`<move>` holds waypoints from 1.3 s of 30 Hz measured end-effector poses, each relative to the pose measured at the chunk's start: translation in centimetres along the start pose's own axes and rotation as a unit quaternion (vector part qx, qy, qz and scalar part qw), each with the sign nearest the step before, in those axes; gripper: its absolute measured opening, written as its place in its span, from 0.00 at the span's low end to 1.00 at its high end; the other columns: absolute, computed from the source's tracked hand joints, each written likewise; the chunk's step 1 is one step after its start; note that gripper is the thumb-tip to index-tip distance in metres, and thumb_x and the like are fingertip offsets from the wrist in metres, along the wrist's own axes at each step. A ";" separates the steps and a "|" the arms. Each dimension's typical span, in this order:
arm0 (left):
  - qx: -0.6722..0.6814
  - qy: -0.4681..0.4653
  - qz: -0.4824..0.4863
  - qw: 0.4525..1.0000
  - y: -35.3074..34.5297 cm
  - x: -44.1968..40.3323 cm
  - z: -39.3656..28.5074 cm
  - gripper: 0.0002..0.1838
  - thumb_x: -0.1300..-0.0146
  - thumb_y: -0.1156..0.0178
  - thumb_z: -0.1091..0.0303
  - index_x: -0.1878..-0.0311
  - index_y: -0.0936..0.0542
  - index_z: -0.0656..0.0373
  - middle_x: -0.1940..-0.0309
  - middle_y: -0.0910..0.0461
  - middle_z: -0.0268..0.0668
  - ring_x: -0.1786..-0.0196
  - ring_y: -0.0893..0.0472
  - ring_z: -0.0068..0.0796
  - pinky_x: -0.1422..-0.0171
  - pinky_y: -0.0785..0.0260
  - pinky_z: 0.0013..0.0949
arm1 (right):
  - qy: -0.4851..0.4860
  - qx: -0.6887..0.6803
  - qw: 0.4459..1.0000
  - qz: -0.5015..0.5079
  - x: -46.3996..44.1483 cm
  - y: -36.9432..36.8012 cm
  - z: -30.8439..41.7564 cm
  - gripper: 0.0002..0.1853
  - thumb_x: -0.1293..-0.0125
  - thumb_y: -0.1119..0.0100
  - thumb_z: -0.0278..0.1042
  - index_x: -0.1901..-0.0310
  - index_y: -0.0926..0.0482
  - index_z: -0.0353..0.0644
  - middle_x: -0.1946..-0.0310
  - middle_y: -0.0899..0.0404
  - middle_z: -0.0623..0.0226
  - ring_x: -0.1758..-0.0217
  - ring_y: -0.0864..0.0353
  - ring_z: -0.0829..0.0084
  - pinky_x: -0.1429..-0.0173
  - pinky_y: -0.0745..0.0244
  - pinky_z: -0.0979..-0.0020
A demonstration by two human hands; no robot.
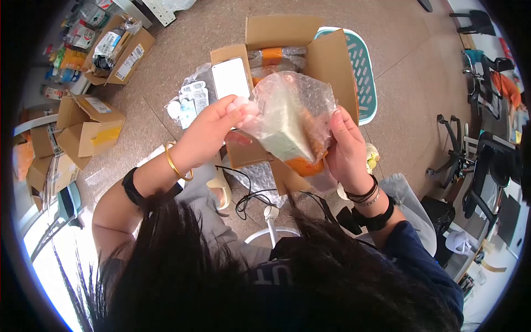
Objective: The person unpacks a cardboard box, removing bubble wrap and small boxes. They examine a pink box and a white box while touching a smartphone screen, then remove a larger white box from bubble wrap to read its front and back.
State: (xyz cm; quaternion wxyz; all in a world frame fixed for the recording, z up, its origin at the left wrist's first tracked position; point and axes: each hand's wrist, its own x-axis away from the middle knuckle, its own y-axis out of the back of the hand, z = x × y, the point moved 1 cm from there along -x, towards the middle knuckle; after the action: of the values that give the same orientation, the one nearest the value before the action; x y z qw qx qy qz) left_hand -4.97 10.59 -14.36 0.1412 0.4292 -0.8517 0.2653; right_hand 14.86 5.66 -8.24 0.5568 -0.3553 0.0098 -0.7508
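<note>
Between my two hands is a clear bubble-wrap bag (pixel 318 91) with a pale, greenish-white block-shaped item (pixel 286 138) showing through it. My left hand (pixel 224 119) is closed on the bunched left edge of the wrap. On the other side my right hand (pixel 348 141) grips the bag with its thumb on top. Something orange (pixel 307 166) shows at the bag's lower end; its kind is unclear. Directly below stands an open cardboard box (pixel 284 30), flaps spread, with wrapped items with orange bands (pixel 272 55) inside, partly hidden by the bag.
A white-faced rectangular object (pixel 231 77) lies at the box's left flap, near a clear bag of small white pieces (pixel 191 99). A teal basket (pixel 365 72) stands behind the box. Other cartons (pixel 91 124) are at left, a black cable (pixel 249 199) below, office chairs (pixel 487 171) at right.
</note>
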 end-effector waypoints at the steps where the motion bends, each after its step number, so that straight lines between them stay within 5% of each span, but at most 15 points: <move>1: 0.004 -0.015 -0.018 1.000 0.1 0.2 -0.4 0.14 0.35 0.57 0.64 0.51 0.33 0.60 0.55 0.28 0.34 0.54 0.28 0.20 0.54 0.31 0.27 | 0.000 0.000 1.000 0.001 -0.4 1.0 -0.4 0.08 0.33 0.59 0.34 0.65 0.34 0.40 0.72 0.32 0.76 0.69 0.32 0.87 0.63 0.35 0.82; 5: 0.024 -0.164 -0.103 0.981 1.0 2.4 -4.0 0.09 0.38 0.52 0.68 0.57 0.29 0.60 0.56 0.27 0.38 0.52 0.28 0.26 0.49 0.35 0.31 | 0.106 0.107 0.980 0.129 -1.0 1.6 0.2 0.07 0.32 0.59 0.35 0.65 0.34 0.41 0.74 0.32 0.76 0.72 0.32 0.86 0.67 0.34 0.83; 7: -0.414 -0.369 -0.021 0.832 -0.2 5.4 -7.2 0.10 0.42 0.49 0.63 0.66 0.24 0.58 0.47 0.32 0.45 0.44 0.34 0.39 0.39 0.48 0.40 | 0.096 0.141 0.975 0.141 -0.9 -0.8 0.9 0.08 0.32 0.60 0.35 0.68 0.35 0.43 0.78 0.34 0.78 0.76 0.33 0.87 0.72 0.35 0.85; 11: -0.590 -0.318 0.021 0.742 -1.6 8.1 -9.0 0.05 0.51 0.39 0.67 0.71 0.23 0.56 0.43 0.37 0.49 0.39 0.41 0.46 0.36 0.54 0.46 | 0.114 0.183 0.957 0.192 -2.7 -5.7 -0.2 0.08 0.33 0.59 0.35 0.67 0.35 0.42 0.80 0.33 0.75 0.82 0.33 0.85 0.79 0.36 0.83; 13: -0.495 -0.332 -0.160 0.787 -0.5 8.8 -8.2 0.05 0.51 0.40 0.67 0.71 0.23 0.56 0.37 0.49 0.54 0.38 0.41 0.47 0.36 0.57 0.49 | 0.071 0.153 0.964 0.207 -3.3 -8.0 -1.3 0.08 0.33 0.58 0.36 0.67 0.35 0.41 0.80 0.33 0.74 0.82 0.32 0.83 0.78 0.35 0.82; 15: -0.498 -0.247 -0.171 0.814 1.9 10.4 -7.7 0.06 0.47 0.43 0.69 0.67 0.24 0.60 0.36 0.54 0.56 0.39 0.38 0.40 0.35 0.55 0.46 | 0.045 0.127 0.967 0.217 -4.2 -10.7 -3.5 0.11 0.35 0.54 0.38 0.71 0.37 0.42 0.81 0.33 0.74 0.83 0.35 0.85 0.80 0.39 0.82; 17: -0.150 -0.217 -0.180 0.948 4.3 11.6 -6.0 0.08 0.44 0.46 0.71 0.63 0.26 0.64 0.35 0.54 0.53 0.40 0.37 0.33 0.35 0.52 0.40 | 0.019 0.166 0.954 0.250 -4.9 -13.2 -6.3 0.10 0.34 0.57 0.39 0.67 0.34 0.41 0.79 0.32 0.72 0.80 0.32 0.80 0.75 0.34 0.79; 23: -0.198 -0.166 -0.401 0.879 11.7 10.6 2.7 0.11 0.40 0.51 0.67 0.58 0.26 0.64 0.50 0.33 0.43 0.45 0.34 0.29 0.41 0.43 0.30 | -0.203 -0.007 0.938 0.280 -4.8 -15.0 -17.4 0.10 0.33 0.58 0.41 0.64 0.33 0.44 0.70 0.30 0.70 0.67 0.32 0.78 0.63 0.35 0.76; 25: -0.246 -0.129 -0.412 0.868 13.2 10.2 5.9 0.11 0.39 0.51 0.66 0.58 0.26 0.62 0.54 0.30 0.42 0.48 0.32 0.29 0.43 0.42 0.29 | -0.299 -0.118 0.927 0.196 -4.4 -14.1 -20.5 0.12 0.33 0.59 0.42 0.60 0.32 0.43 0.65 0.29 0.69 0.65 0.31 0.76 0.62 0.35 0.74; 27: -0.292 -0.091 -0.415 0.857 14.2 9.8 8.7 0.12 0.39 0.51 0.65 0.58 0.26 0.61 0.59 0.28 0.41 0.51 0.31 0.29 0.45 0.41 0.27 | -0.336 -0.148 0.915 0.166 -3.7 -13.4 -21.5 0.09 0.34 0.56 0.42 0.63 0.32 0.45 0.74 0.32 0.73 0.69 0.33 0.78 0.61 0.34 0.73; 30: -0.161 -0.078 -0.369 0.912 14.8 10.1 11.6 0.13 0.38 0.51 0.63 0.57 0.27 0.62 0.63 0.26 0.36 0.56 0.29 0.26 0.49 0.39 0.26 | -0.377 -0.311 0.867 0.096 -4.4 -11.9 -21.5 0.10 0.34 0.57 0.39 0.63 0.32 0.41 0.70 0.30 0.70 0.66 0.28 0.74 0.58 0.30 0.71; 32: 0.076 -0.098 -0.362 0.924 14.7 10.6 12.4 0.14 0.38 0.52 0.63 0.56 0.28 0.63 0.61 0.27 0.34 0.59 0.29 0.23 0.51 0.38 0.25 | -0.389 -0.289 0.866 0.121 -5.7 -11.6 -19.6 0.11 0.34 0.57 0.39 0.63 0.32 0.40 0.71 0.29 0.69 0.66 0.28 0.74 0.59 0.29 0.71; 34: 0.104 -0.129 -0.364 0.916 15.8 11.4 12.7 0.15 0.38 0.53 0.63 0.54 0.28 0.63 0.61 0.27 0.33 0.58 0.29 0.21 0.51 0.38 0.23 | -0.369 -0.222 0.866 0.256 -7.7 -10.3 -20.0 0.15 0.35 0.55 0.43 0.59 0.33 0.37 0.66 0.28 0.67 0.61 0.27 0.73 0.55 0.29 0.67; 37: 0.133 -0.165 -0.390 0.896 17.2 12.0 10.7 0.12 0.36 0.56 0.63 0.60 0.28 0.60 0.67 0.30 0.28 0.61 0.32 0.18 0.54 0.41 0.20 | -0.291 -0.028 0.927 0.236 -7.8 -12.5 -14.4 0.22 0.39 0.49 0.48 0.56 0.34 0.36 0.67 0.29 0.67 0.61 0.27 0.72 0.55 0.29 0.69; 39: 0.131 -0.251 -0.293 0.913 19.4 12.3 9.5 0.11 0.36 0.57 0.62 0.71 0.32 0.56 0.74 0.37 0.26 0.66 0.37 0.16 0.57 0.43 0.20 | -0.261 -0.005 0.945 0.198 -8.5 -13.2 -11.6 0.26 0.43 0.43 0.47 0.51 0.37 0.35 0.64 0.30 0.66 0.60 0.28 0.71 0.55 0.30 0.69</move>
State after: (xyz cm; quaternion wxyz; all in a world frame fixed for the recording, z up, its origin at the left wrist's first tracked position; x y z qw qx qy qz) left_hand -27.97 6.56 -22.83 -0.0637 0.7265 -0.6528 0.2050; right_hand -1.33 13.39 -15.96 0.6756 -0.5326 -0.0622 -0.5060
